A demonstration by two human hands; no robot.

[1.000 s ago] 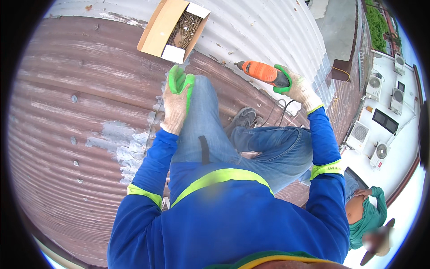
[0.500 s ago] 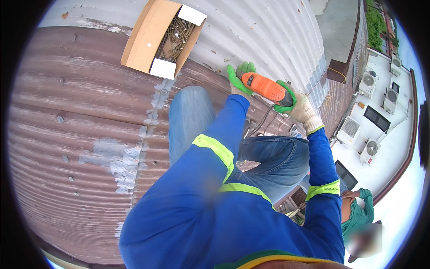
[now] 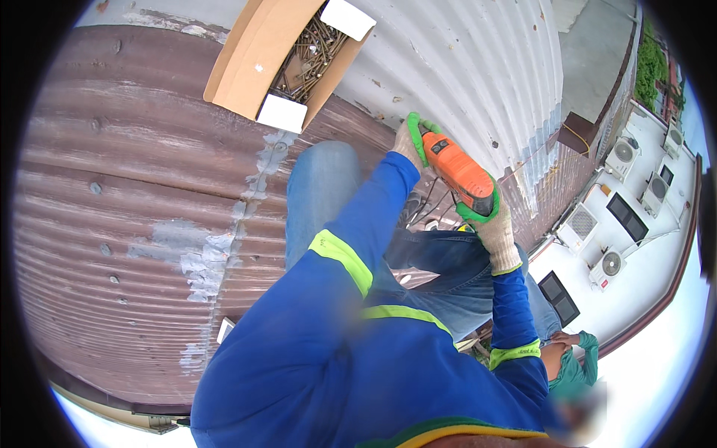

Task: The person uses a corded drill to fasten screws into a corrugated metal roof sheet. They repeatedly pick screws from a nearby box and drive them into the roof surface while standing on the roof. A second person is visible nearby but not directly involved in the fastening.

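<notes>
An orange corded power drill [image 3: 459, 173] is held out in front of my knees, its black rear end toward me. My right hand [image 3: 496, 230], in a white glove with a green palm, grips the rear of the drill. At the front end, my left hand [image 3: 413, 142], gloved alike, is closed around the dark nose; the chuck and any bit are hidden by the fingers. A dark cord hangs below the tool. Ahead and to the left, an open cardboard box [image 3: 246, 71] holds many long metal screws [image 3: 312, 56].
I crouch on a brown corrugated metal roof [image 3: 134, 187] with a grey patched seam and raised screw heads. Grey corrugated sheets [image 3: 478, 67] lie ahead. At right, beyond the roof, stands a white wall with air-conditioner units [image 3: 609, 269]. A person in a green sleeve [image 3: 579, 369] is at lower right.
My left hand has gone from spread fingers beside the drill's nose to closed around it. The drill has tilted more steeply, its rear coming nearer to me with my right hand.
</notes>
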